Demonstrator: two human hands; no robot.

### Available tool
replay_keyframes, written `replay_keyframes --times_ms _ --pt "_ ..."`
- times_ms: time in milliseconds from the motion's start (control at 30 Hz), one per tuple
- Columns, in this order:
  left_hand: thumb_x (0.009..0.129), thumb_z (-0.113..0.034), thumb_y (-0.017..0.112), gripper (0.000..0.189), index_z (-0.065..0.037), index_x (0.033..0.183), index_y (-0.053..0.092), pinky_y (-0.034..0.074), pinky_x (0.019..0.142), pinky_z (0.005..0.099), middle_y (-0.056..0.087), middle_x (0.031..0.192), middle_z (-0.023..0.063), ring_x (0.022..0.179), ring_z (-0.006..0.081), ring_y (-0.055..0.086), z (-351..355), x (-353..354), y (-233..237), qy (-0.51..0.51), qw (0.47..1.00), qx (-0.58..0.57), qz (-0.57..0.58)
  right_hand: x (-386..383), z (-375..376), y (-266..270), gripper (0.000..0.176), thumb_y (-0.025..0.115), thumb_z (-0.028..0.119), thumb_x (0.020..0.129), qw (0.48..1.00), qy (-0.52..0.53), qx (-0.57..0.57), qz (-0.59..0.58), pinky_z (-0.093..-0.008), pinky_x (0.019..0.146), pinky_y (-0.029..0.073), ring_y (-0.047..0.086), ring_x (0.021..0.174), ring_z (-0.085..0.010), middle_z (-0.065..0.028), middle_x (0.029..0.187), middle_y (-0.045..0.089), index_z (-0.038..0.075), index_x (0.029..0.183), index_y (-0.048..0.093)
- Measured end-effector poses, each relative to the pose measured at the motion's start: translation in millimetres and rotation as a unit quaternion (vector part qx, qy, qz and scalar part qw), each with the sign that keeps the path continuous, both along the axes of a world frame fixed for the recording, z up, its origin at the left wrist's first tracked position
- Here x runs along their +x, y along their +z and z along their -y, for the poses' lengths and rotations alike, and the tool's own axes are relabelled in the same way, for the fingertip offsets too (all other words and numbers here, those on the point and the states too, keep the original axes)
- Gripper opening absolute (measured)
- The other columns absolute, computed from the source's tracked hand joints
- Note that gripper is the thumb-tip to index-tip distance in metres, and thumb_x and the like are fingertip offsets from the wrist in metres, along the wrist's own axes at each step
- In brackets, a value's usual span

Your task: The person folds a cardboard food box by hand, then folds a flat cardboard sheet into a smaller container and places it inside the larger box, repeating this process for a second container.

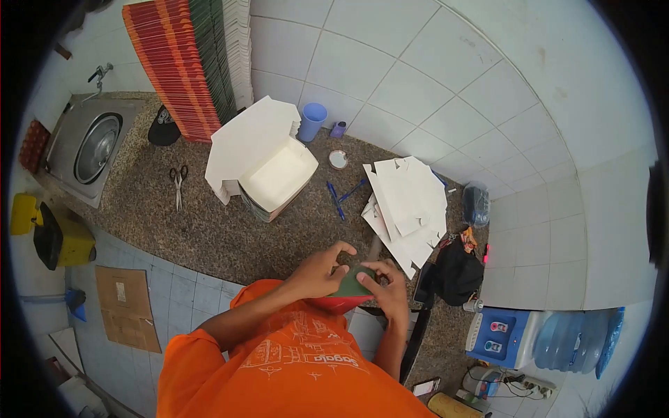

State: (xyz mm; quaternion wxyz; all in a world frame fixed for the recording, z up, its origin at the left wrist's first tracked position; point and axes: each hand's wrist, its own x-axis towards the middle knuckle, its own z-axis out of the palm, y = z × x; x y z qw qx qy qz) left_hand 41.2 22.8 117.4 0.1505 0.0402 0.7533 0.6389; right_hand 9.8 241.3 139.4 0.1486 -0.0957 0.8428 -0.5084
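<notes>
A green and red cardboard piece (354, 282) is held close to my body, at the counter's front edge. My left hand (319, 273) grips its left side with the thumb bent over it, while the index finger stands raised and apart. On the opposite side my right hand (387, 287) pinches the edge, thumb on the green face and fingers behind. The piece's lower part is hidden by my hands and shirt. Beyond my right hand lie flat white card blanks (408, 202). Nested open boxes with white insides (279, 174) stand farther back.
On the granite counter (230, 240) are scissors (178, 188), blue pens (337, 202), a round lid (338, 159) and a purple cup (313, 120). A tall carton stack (171, 70) leans by the sink (97, 150). At right are a black bag (456, 275) and water dispenser (502, 338).
</notes>
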Motion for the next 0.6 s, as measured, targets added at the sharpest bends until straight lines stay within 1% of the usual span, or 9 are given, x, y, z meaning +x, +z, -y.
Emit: replay_keyframes --times_ms 133,200,267,333,400,467,500,533,600 --pt "0.100 -0.013 0.057 0.040 -0.004 0.138 0.048 0.055 0.084 0.0435 0.065 0.129 0.0187 0.098 0.0361 0.073 -1 1 -1 0.007 0.999 -0.016 -0.034 3 5 3 0.028 0.084 0.010 0.081 0.997 0.001 -0.071 0.017 -0.0276 0.073 0.045 0.051 0.083 -0.0117 -0.0006 0.091 0.053 0.006 0.108 0.077" --pt "0.101 -0.014 0.056 0.039 -0.005 0.138 0.048 0.055 0.082 0.0429 0.067 0.125 0.0192 0.096 0.0342 0.074 0 2 5 0.008 0.998 -0.003 -0.066 6 14 10 0.028 0.084 0.010 0.080 0.994 -0.039 -0.033 -0.092 -0.0278 0.075 0.047 0.055 0.087 -0.0136 -0.0021 0.096 0.054 0.006 0.107 0.077" --pt "0.104 -0.017 0.053 0.036 -0.006 0.138 0.048 0.056 0.078 0.0412 0.070 0.113 0.0199 0.093 0.0321 0.076 5 5 29 0.032 0.990 0.082 -0.109 8 15 19 0.034 0.086 0.013 0.079 0.996 0.004 -0.068 -0.060 -0.0287 0.076 0.048 0.057 0.091 -0.0159 -0.0034 0.100 0.054 0.006 0.110 0.074" --pt "0.104 -0.019 0.055 0.039 -0.007 0.140 0.048 0.056 0.078 0.0402 0.071 0.110 0.0194 0.090 0.0294 0.076 5 3 31 0.037 0.992 0.063 -0.102 15 22 30 0.039 0.088 0.017 0.077 0.993 0.040 -0.105 -0.026 -0.0297 0.077 0.049 0.058 0.094 -0.0181 -0.0046 0.103 0.055 0.006 0.112 0.072" --pt "0.104 -0.022 0.056 0.042 -0.007 0.142 0.047 0.056 0.078 0.0391 0.072 0.106 0.0189 0.087 0.0268 0.076 14 -3 42 0.045 0.993 0.044 -0.098 18 36 42 0.060 0.092 0.029 0.072 0.952 0.109 0.144 -0.247 -0.0329 0.082 0.050 0.059 0.103 -0.0211 -0.0069 0.109 0.054 0.009 0.121 0.064" --pt "0.100 -0.029 0.066 0.056 -0.008 0.147 0.045 0.056 0.082 0.0366 0.072 0.109 0.0182 0.090 0.0196 0.073 38 -13 62 -0.088 0.996 -0.025 0.000 11 23 33 0.069 0.093 0.037 0.070 0.945 0.101 0.146 -0.274 -0.0349 0.086 0.050 0.059 0.106 -0.0219 -0.0073 0.111 0.055 0.008 0.123 0.060" --pt "0.095 -0.036 0.072 0.072 -0.007 0.153 0.041 0.055 0.088 0.0354 0.073 0.114 0.0175 0.096 0.0151 0.070 49 -19 24 -0.087 0.993 -0.003 -0.078 7 12 26 0.078 0.093 0.045 0.067 0.938 0.097 0.149 -0.298 -0.0369 0.090 0.051 0.059 0.109 -0.0228 -0.0078 0.114 0.056 0.007 0.125 0.057" --pt "0.095 -0.036 0.072 0.072 -0.007 0.153 0.041 0.055 0.088 0.0354 0.073 0.114 0.0175 0.096 0.0151 0.070 68 -20 17 -0.087 0.993 -0.003 -0.077 4 -3 16 0.078 0.093 0.045 0.067 0.938 0.098 0.149 -0.297 -0.0369 0.090 0.051 0.059 0.109 -0.0228 -0.0078 0.114 0.056 0.007 0.125 0.057" --pt "0.091 -0.034 0.077 0.087 -0.005 0.158 0.032 0.052 0.098 0.0355 0.071 0.121 0.0174 0.109 0.0175 0.068 101 -28 12 -0.046 0.954 0.287 0.067 0 -28 -3 0.083 0.088 0.055 0.073 0.982 -0.078 -0.143 -0.095 -0.0391 0.097 0.050 0.058 0.115 -0.0231 -0.0081 0.124 0.057 0.005 0.130 0.053"
